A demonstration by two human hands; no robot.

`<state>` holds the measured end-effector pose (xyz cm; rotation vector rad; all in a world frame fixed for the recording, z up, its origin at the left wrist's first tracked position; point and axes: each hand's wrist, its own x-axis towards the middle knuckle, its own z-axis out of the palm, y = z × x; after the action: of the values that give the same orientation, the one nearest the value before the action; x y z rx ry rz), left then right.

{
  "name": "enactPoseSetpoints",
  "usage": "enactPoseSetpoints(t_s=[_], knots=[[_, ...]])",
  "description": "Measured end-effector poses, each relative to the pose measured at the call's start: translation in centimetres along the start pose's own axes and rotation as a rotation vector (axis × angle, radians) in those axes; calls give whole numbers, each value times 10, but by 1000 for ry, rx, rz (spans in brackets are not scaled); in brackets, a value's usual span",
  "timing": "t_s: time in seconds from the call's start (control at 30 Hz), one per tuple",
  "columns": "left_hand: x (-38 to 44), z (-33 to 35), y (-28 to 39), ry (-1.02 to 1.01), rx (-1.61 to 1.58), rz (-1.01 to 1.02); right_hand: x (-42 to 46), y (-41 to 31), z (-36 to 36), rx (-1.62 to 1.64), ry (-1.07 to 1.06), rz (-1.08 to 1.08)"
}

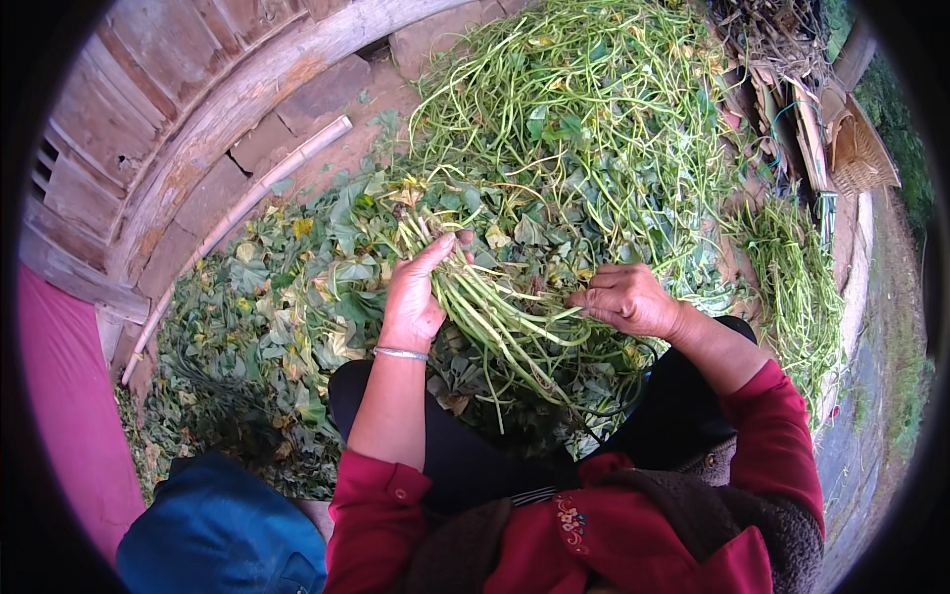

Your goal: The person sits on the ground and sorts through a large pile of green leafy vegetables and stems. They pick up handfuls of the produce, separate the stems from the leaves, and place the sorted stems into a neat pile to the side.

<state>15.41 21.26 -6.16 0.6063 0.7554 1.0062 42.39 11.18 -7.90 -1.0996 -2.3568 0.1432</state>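
My left hand (423,289) is closed around a bundle of long green leaf stalks (497,319), which hang down to the right over my lap. To its right, my right hand (627,301) pinches the end of a stalk between thumb and fingers; its other fingers are curled. Under and around both hands spreads a heap of cut green leaves (356,275), some yellowed. Beyond them lies a large pile of tangled green stalks and vines (594,111).
A smaller pile of stalks (794,275) lies at the right, near a woven basket (861,152) and dry sticks (779,30). A bamboo pole (245,208) lies along the wooden wall (148,74). Blue cloth (223,527) and pink cloth (74,401) are at the lower left.
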Motion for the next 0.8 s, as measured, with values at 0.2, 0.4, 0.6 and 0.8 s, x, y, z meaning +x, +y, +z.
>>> enactPoseSetpoints(t_s=[0.2, 0.4, 0.6, 0.8], knots=[[3, 0, -3, -48, 82, 49, 3, -1, 2, 16, -155, 63], [3, -3, -3, 5, 127, -1, 5, 21, 15, 276, -355, 214], [-1, 14, -7, -121, 241, 52, 49, 19, 12, 540, -13, 312], [6, 25, -19, -132, 79, 112, 71, -14, 46, 877, -303, 476]])
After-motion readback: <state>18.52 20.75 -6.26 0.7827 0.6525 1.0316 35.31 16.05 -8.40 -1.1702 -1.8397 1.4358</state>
